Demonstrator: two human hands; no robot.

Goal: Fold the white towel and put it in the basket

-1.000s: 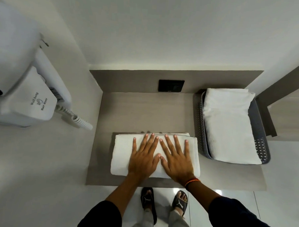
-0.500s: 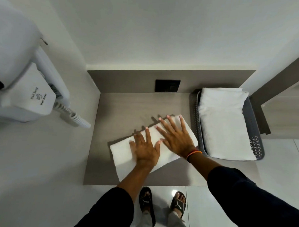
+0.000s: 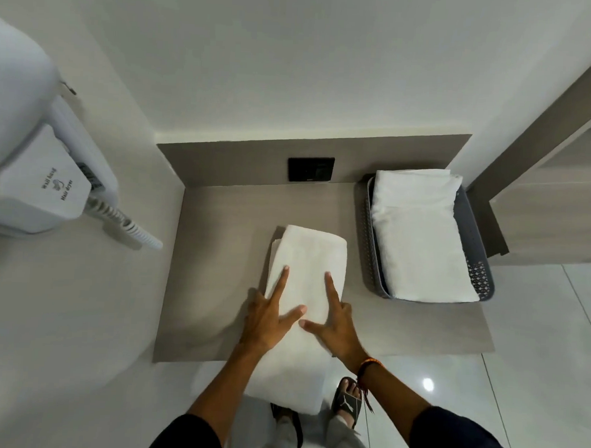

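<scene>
The folded white towel [image 3: 308,255] lies lengthwise on the grey-brown counter [image 3: 218,261], pointing away from me, and its near end hangs past the front edge. My left hand [image 3: 266,324] clasps its left side and my right hand [image 3: 338,330] its right side. Each has index finger and thumb spread on top, and the other fingers are hidden at the towel's edges. The grey perforated basket [image 3: 474,238] stands at the right of the counter, a short gap from the towel, and holds another folded white towel [image 3: 419,236].
A white wall hair dryer [image 3: 45,185] with a coiled cord juts out at the left. A black socket plate [image 3: 310,169] sits on the back panel. A wooden ledge [image 3: 538,214] rises right of the basket. Glossy floor tiles and my sandalled feet lie below.
The towel has turned from lying across the counter to lengthwise, its near end now over the front edge. My hands shifted from pressing flat on top to holding its two sides.
</scene>
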